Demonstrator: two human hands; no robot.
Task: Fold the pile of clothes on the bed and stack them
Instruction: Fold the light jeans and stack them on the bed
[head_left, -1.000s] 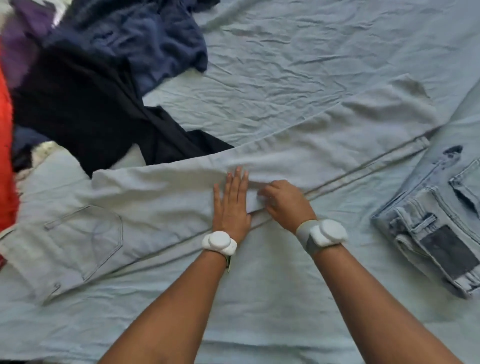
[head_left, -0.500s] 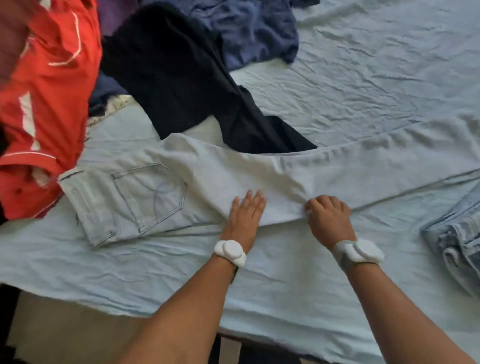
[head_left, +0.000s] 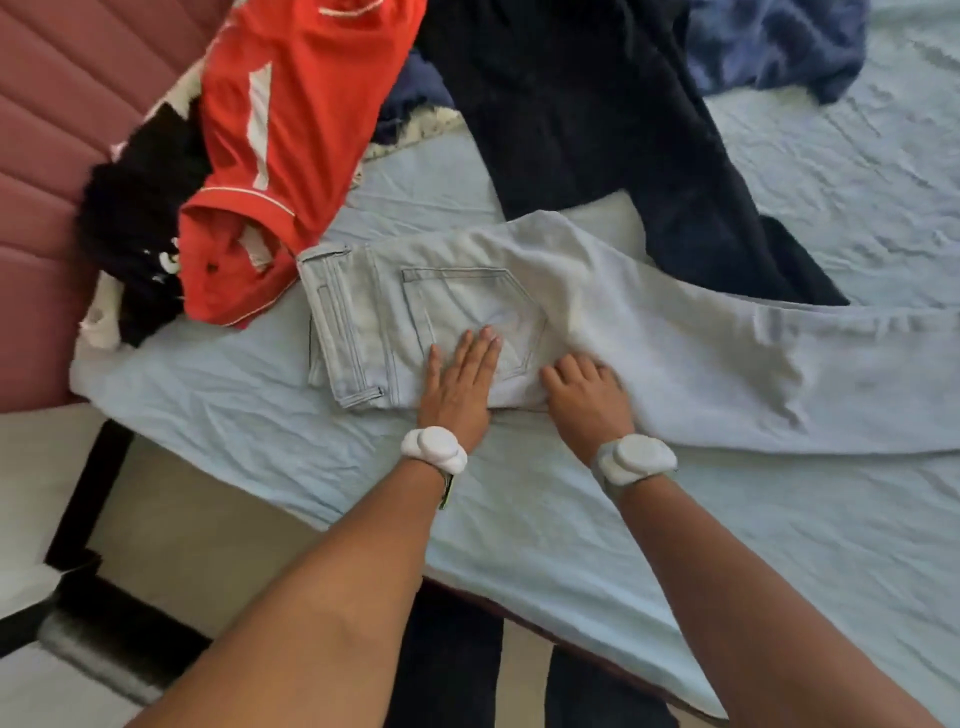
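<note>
Your left hand presses flat and your right hand rests with curled fingers on the pale jeans laid lengthwise near the bed's front edge, not yet folded across, while the red shirt and dark garments wait unfolded behind.

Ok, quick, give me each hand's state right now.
Left hand: open, fingers straight, pressing flat on the pale jeans by the back pocket.
Right hand: fingers curled on the jeans; whether they pinch fabric cannot be told.
</note>
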